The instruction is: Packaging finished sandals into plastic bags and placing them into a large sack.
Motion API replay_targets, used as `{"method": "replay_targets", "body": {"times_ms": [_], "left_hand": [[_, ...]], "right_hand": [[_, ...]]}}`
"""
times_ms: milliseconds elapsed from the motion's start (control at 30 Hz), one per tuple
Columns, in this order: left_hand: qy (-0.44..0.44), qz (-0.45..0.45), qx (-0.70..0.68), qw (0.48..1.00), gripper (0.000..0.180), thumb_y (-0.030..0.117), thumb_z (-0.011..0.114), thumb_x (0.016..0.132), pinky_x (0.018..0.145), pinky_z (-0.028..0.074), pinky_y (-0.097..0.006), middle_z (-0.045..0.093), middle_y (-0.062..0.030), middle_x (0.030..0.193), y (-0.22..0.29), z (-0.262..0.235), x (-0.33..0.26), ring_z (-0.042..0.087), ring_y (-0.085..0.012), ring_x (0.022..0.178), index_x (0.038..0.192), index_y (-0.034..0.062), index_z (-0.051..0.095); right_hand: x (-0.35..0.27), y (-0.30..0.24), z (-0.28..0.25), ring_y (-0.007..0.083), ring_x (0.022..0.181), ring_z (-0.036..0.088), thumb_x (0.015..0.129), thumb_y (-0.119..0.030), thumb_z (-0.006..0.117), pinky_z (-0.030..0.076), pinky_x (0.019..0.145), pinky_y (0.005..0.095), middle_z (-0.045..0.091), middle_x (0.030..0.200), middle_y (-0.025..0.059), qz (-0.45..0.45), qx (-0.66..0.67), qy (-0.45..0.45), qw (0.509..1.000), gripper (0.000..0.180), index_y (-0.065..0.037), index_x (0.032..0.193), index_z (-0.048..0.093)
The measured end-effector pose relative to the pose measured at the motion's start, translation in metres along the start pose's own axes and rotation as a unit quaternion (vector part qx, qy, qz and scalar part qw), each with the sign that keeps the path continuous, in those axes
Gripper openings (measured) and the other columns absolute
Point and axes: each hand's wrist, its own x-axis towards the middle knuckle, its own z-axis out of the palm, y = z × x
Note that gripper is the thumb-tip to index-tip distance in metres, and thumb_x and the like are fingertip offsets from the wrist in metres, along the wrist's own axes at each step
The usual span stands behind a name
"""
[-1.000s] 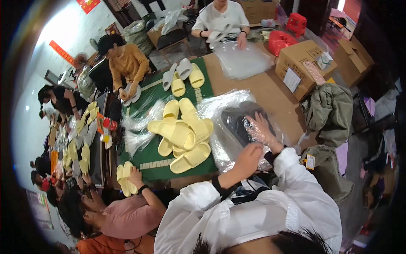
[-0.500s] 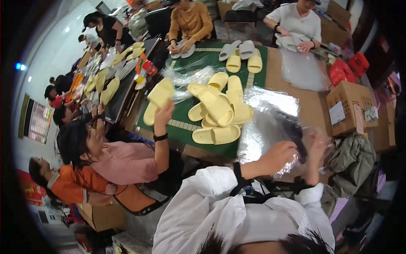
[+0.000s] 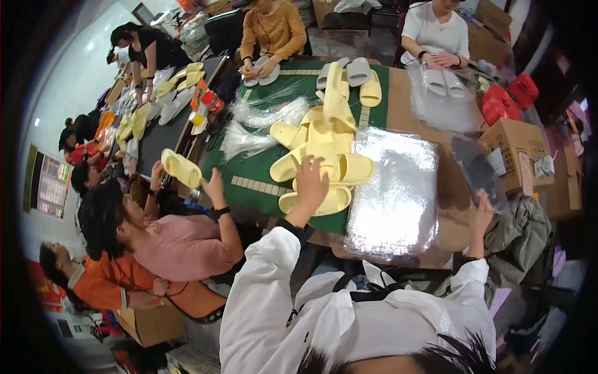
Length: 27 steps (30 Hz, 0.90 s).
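My left hand [image 3: 311, 187] reaches over a pile of yellow slippers [image 3: 293, 163], fingers apart, just at the near slippers; whether it touches one I cannot tell. Off to the right, my right hand [image 3: 481, 215] pinches the near end of a clear plastic bag [image 3: 476, 163]. The bag hangs over the table's right side and looks dark in its middle; what makes it dark I cannot make out. Between my hands lies a shiny stack of clear plastic bags [image 3: 392, 193]. One yellow slipper [image 3: 337, 103] stands tilted up at the pile's far side.
At my left, a co-worker in pink holds a yellow slipper [image 3: 181, 168]. Two more people sit across the table handling grey slippers [image 3: 445, 83]. Crumpled clear plastic [image 3: 261, 128] lies on the green mat [image 3: 215, 171]. A cardboard box [image 3: 514, 149] and grey-green cloth [image 3: 520, 234] bound the right.
My left hand has left the plastic bag and swung left to the slippers. My right hand keeps the bag, now farther right. The co-worker's slipper has moved left; a tilted slipper appears on the pile.
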Motion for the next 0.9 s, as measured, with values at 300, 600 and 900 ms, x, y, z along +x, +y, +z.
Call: {"method": "replay_targets", "body": {"times_ms": [300, 600, 900], "left_hand": [[-0.154, 0.051, 0.111, 0.981, 0.06, 0.028, 0.068, 0.072, 0.096, 0.032, -0.045, 0.042, -0.0185, 0.122, -0.083, 0.013, 0.05, 0.04, -0.0343, 0.114, 0.122, 0.0071, 0.043], [-0.249, -0.016, 0.04, 0.968, 0.052, 0.042, 0.066, 0.071, 0.098, 0.028, -0.043, 0.06, -0.0152, 0.1, -0.093, 0.025, 0.089, 0.051, -0.0362, 0.1, 0.103, 0.0014, 0.059], [-0.157, -0.129, -0.401, 0.893, 0.031, 0.023, 0.066, 0.079, 0.063, 0.046, -0.028, 0.061, -0.0062, 0.078, -0.01, -0.035, 0.113, 0.058, -0.0146, 0.067, 0.093, -0.0036, 0.058]], "right_hand": [[-0.116, -0.091, 0.073, 0.0271, 0.098, 0.05, 0.085, -0.01, 0.05, 0.04, 0.084, 0.0351, 0.052, 0.105, 0.0175, 0.122, -0.222, 0.144, 0.957, 0.03, 0.004, 0.111, 0.048], [-0.167, -0.132, 0.188, 0.0202, 0.096, 0.051, 0.082, -0.005, 0.054, 0.042, 0.08, 0.0322, 0.047, 0.115, 0.0085, 0.127, 0.066, -0.071, 0.987, 0.036, -0.006, 0.116, 0.043], [-0.191, -0.155, 0.2, 0.0219, 0.099, 0.051, 0.082, -0.014, 0.06, 0.044, 0.08, 0.0337, 0.045, 0.119, 0.0124, 0.172, 0.113, -0.142, 0.968, 0.044, -0.003, 0.119, 0.04]]}}
